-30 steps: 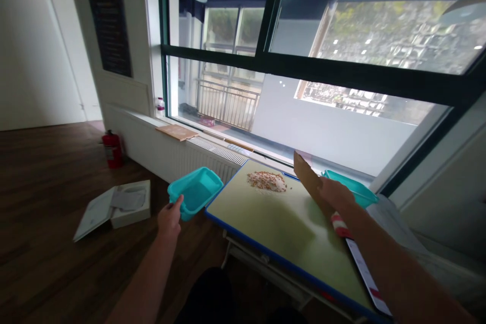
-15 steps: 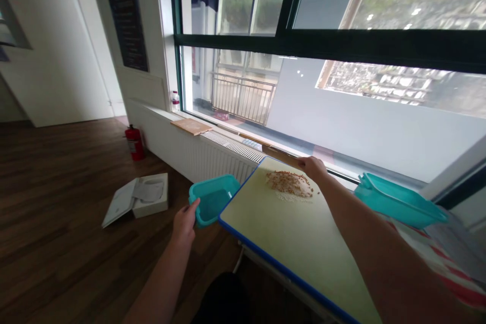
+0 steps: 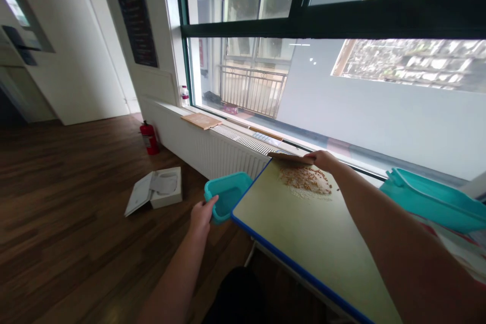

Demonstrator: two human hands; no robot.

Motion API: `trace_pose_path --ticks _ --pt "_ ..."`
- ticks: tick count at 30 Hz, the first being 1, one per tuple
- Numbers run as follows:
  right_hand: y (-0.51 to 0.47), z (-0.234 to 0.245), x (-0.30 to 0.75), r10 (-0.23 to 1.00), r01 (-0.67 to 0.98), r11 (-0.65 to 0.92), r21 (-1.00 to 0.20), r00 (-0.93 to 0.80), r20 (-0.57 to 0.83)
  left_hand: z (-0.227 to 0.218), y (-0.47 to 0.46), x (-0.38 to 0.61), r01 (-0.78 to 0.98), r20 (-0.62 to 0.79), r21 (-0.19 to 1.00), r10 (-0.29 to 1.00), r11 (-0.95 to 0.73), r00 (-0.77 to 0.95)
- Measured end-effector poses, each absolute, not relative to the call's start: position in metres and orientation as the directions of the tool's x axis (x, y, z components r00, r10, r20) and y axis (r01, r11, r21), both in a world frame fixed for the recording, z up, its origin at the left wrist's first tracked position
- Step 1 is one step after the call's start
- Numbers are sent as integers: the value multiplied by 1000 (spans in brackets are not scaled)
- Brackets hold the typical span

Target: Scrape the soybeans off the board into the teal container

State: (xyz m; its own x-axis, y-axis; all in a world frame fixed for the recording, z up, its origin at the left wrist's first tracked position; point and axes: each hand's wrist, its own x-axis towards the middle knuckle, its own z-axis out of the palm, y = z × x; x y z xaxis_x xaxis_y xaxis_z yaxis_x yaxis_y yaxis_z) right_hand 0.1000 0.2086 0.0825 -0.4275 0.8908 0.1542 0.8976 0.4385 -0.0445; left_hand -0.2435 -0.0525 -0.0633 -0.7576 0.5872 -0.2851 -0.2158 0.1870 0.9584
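My left hand [image 3: 202,211] is closed on the near rim of a teal plastic tub [image 3: 228,197], held beside the left edge of a pale-topped table [image 3: 296,243] with a blue rim. In my right hand [image 3: 321,159] is one end of a flat brown piece, like cardboard [image 3: 290,158], tilted low at the table's far edge. Just on the near side of it lies a heap of mixed grains [image 3: 307,181], with reddish-brown kernels on top and small pale grains spilling toward me. What the tub holds, if anything, I cannot make out.
A second teal bin [image 3: 436,200] stands at the right. Behind the table run a radiator [image 3: 228,154] and a window sill with a wooden board [image 3: 201,121]. An open white box [image 3: 167,187] and a fire extinguisher [image 3: 149,137] are on the floor at left.
The brown piece has come down from the sill side to the table's far edge, behind the heap. My view has shifted, so everything sits further right. My left hand still holds the tub.
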Motion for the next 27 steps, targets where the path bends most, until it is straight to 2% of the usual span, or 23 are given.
trace_pose_path --ticks 13,27 --pt "185 96 102 925 927 375 4 -374 60 -57 -12 -231 -144 -247 966 595 216 -765" --pt "177 90 111 916 919 395 -10 -393 78 -51 -17 -235 -146 -291 946 560 289 -776"
